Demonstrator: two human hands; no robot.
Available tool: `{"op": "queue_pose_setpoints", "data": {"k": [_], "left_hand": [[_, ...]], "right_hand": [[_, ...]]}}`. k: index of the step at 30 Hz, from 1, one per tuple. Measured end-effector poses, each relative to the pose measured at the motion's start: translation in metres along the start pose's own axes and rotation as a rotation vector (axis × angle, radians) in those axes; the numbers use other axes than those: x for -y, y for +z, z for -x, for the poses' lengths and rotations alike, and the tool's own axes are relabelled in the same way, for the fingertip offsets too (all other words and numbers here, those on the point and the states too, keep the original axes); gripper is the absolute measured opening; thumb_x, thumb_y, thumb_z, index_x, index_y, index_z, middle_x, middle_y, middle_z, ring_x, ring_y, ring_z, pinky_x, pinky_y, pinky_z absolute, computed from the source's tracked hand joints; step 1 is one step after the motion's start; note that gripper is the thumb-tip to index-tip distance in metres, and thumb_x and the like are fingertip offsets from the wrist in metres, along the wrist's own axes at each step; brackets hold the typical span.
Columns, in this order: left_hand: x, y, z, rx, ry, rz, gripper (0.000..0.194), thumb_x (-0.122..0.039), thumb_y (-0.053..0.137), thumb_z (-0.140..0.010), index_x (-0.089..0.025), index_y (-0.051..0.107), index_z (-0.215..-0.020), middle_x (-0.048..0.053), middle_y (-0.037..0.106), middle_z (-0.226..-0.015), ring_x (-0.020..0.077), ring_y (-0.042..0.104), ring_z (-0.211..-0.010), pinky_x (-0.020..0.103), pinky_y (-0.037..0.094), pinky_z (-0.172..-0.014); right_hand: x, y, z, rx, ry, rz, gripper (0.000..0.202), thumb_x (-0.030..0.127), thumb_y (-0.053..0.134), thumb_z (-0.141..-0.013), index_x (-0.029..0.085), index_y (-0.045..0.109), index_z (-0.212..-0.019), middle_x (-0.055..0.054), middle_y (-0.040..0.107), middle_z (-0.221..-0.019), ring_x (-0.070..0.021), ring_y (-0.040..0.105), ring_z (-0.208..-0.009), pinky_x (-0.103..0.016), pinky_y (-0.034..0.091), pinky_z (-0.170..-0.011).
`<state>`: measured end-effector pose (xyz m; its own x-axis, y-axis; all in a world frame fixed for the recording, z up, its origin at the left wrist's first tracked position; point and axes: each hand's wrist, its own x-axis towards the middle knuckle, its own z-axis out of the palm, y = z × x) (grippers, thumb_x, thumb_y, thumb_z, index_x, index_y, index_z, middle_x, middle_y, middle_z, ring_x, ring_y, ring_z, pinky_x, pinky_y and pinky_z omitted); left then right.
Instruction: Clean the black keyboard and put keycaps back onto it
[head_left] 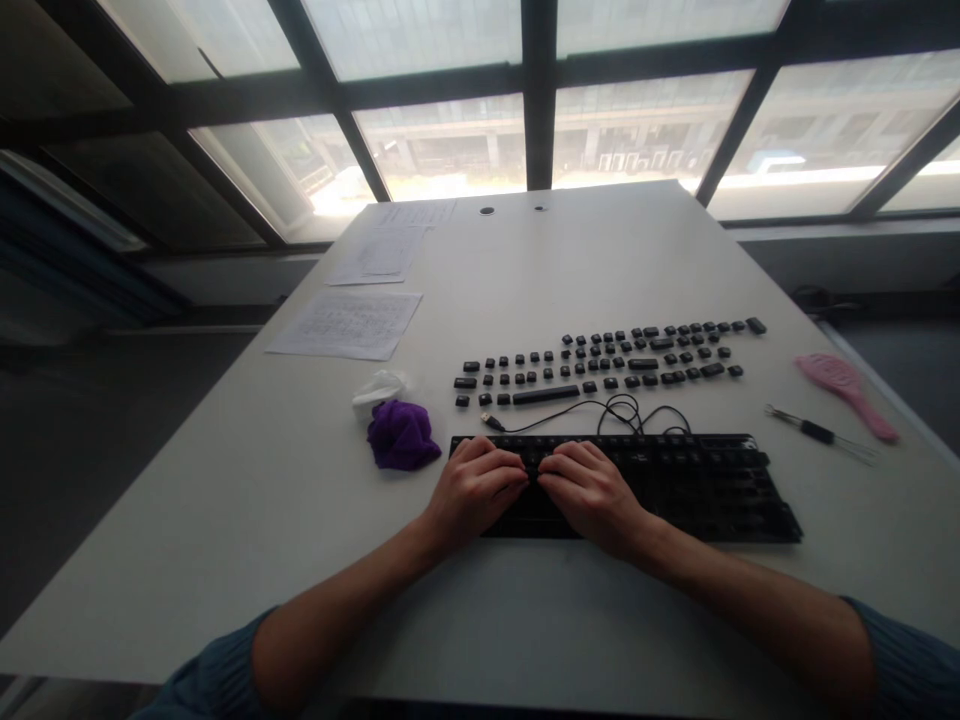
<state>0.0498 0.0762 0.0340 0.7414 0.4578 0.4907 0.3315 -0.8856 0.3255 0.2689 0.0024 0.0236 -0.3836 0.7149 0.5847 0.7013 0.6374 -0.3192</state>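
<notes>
A black keyboard (697,490) lies on the white table in front of me, and much of its right part looks bare of keycaps. My left hand (480,485) rests over its left part, fingers bent down and close together. Beside it, my right hand (592,490) is bent the same way, the fingertips of both hands nearly meeting. Both hands look closed, and whatever they may pinch is hidden beneath the fingers. Behind the keyboard, loose black keycaps are laid out in rows, with a long space bar (546,395) in the nearest row.
The keyboard's cable (622,412) lies coiled behind it, ending in a USB plug (491,422). On the left are a purple cloth (403,435), a crumpled white tissue (377,390) and several paper sheets (346,325). To the right lie a wire keycap puller (817,432) and a pink brush (844,385).
</notes>
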Motion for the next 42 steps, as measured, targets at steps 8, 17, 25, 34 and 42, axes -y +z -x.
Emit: {"op": "queue_pose_setpoints", "data": {"k": [8, 17, 25, 34, 42], "left_hand": [[0.0018, -0.0017, -0.0022, 0.018, 0.037, -0.017, 0.009, -0.024, 0.066, -0.096, -0.023, 0.074, -0.097, 0.002, 0.078, -0.102, 0.0178, 0.056, -0.081, 0.035, 0.045, -0.078], [-0.0029, -0.0036, -0.0050, 0.037, 0.039, -0.050, 0.011, -0.023, 0.063, -0.098, -0.023, 0.074, -0.099, 0.003, 0.077, -0.102, 0.0174, 0.055, -0.080, 0.034, 0.044, -0.075], [-0.0050, -0.0033, -0.0055, -0.012, 0.018, -0.101, 0.012, -0.021, 0.066, -0.095, -0.025, 0.077, -0.097, 0.006, 0.069, -0.098, 0.0191, 0.054, -0.086, 0.033, 0.051, -0.080], [-0.0027, -0.0011, -0.0039, -0.031, -0.002, -0.051, 0.010, -0.019, 0.070, -0.092, -0.024, 0.078, -0.096, 0.007, 0.067, -0.101, 0.0211, 0.053, -0.092, 0.035, 0.052, -0.083], [-0.0012, 0.0020, -0.0013, -0.014, -0.054, 0.010, 0.011, -0.019, 0.070, -0.091, -0.023, 0.077, -0.098, 0.007, 0.067, -0.105, 0.0224, 0.054, -0.097, 0.038, 0.052, -0.088]], "right_hand": [[-0.0002, 0.0027, 0.0021, -0.006, 0.020, 0.006, 0.017, 0.011, 0.056, -0.098, 0.019, 0.068, -0.090, -0.006, 0.073, -0.096, -0.0200, 0.060, -0.093, -0.036, 0.046, -0.080], [0.0021, -0.0008, -0.0001, -0.007, 0.040, -0.003, 0.016, 0.012, 0.058, -0.098, 0.019, 0.068, -0.087, -0.005, 0.074, -0.095, -0.0195, 0.060, -0.090, -0.035, 0.046, -0.079], [0.0001, 0.0023, 0.0008, -0.021, 0.054, 0.035, 0.016, 0.013, 0.058, -0.098, 0.021, 0.070, -0.090, -0.006, 0.074, -0.095, -0.0209, 0.060, -0.094, -0.037, 0.046, -0.081], [0.0003, 0.0026, 0.0001, -0.001, 0.088, 0.074, 0.017, 0.014, 0.059, -0.097, 0.020, 0.070, -0.086, -0.007, 0.069, -0.096, -0.0229, 0.056, -0.098, -0.038, 0.047, -0.083], [0.0012, -0.0023, -0.0034, 0.045, 0.083, 0.072, 0.017, 0.014, 0.059, -0.097, 0.019, 0.069, -0.084, -0.007, 0.068, -0.094, -0.0227, 0.055, -0.097, -0.037, 0.046, -0.082]]}}
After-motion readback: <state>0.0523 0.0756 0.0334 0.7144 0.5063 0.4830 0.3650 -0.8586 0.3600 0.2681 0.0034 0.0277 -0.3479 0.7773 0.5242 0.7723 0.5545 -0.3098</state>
